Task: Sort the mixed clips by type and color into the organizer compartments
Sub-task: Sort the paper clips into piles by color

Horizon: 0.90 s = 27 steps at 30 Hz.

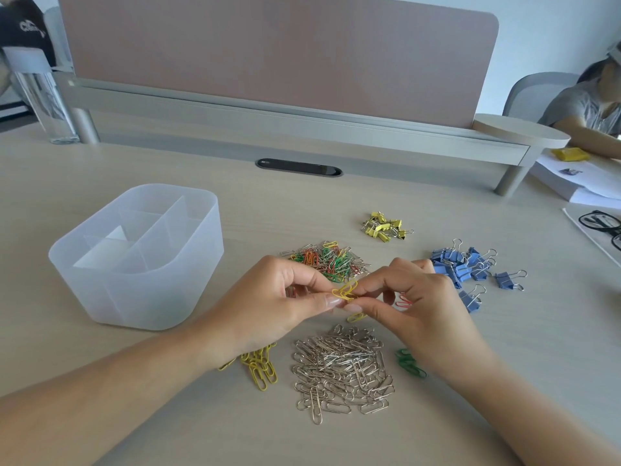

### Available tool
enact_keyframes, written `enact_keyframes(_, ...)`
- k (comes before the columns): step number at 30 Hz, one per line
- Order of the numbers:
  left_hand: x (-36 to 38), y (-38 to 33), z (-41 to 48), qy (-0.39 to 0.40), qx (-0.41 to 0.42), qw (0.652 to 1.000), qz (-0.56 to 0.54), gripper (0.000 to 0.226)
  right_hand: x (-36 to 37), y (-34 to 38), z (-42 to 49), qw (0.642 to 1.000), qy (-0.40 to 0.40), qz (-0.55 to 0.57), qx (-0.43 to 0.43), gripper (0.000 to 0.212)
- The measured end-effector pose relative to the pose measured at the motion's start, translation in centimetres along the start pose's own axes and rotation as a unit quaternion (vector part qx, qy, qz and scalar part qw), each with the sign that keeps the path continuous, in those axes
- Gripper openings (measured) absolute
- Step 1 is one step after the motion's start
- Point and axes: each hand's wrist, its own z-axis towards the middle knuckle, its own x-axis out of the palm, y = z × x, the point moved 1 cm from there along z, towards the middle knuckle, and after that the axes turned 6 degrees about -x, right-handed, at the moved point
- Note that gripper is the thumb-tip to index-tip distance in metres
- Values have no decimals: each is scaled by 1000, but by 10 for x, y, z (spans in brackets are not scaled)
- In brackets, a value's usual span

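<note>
Clips of every sort lie in loose heaps on the pale wooden desk (524, 331), none yet stored. At the far left stands the frosted translucent plastic organizer (134, 297); its divided compartments show no clips inside. Near it, partly under the wrist, is a small pile of yellow paper clips (260, 364). The left hand (268, 297) pinches the tangled yellow paper clips (344, 290) between thumb and forefinger, its other fingers curled. These clips are held above the desk, between the mixed coloured paper clip heap (327, 260) behind and the silver wire paper clip pile (342, 368) in front. The right hand (420, 297) pinches the same tangle from the other side, thumb against forefinger.

Such clips are likely light, springy and slick, and they hook together readily, so a fingertip pinch on one loop end seems best for drawing them apart. Further right lie a few green paper clips (408, 363), the small yellow binder clips (384, 227) and the blue binder clips (463, 264).
</note>
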Motion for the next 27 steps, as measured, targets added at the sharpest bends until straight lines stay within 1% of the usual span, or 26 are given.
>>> enact_keyframes(2, 0, 1, -1, 8, 4, 1000, 10, 17, 0, 0, 0, 1000, 0, 27, 10, 16)
enact_keyframes(8, 1, -1, -3, -19, 34, 996, 74, 14, 1, 1, -1, 995, 20, 89, 38, 13)
enact_keyframes(11, 2, -1, -5, -52, 57, 992, 98, 6, 1, 3, 0, 996, 14, 82, 38, 16)
enact_keyframes(14, 3, -1, -6, -83, 74, 984, 136, 4, 2, 4, 0, 997, 9, 67, 38, 17)
enact_keyframes(18, 5, -2, -8, -105, 83, 977, 167, 8, 3, 5, 0, 998, 3, 53, 41, 19)
enact_keyframes(22, 7, -6, -9, -127, 97, 969, 189, 16, 2, 7, 0, 997, -7, 53, 52, 20)
enact_keyframes(24, 8, -7, -10, -138, 104, 966, 190, 17, 3, 11, 1, 993, -6, 99, 67, 16)
enact_keyframes(27, 9, -7, -10, -161, 114, 961, 193, 15, 3, 12, 4, 969, -10, 213, 126, 16)
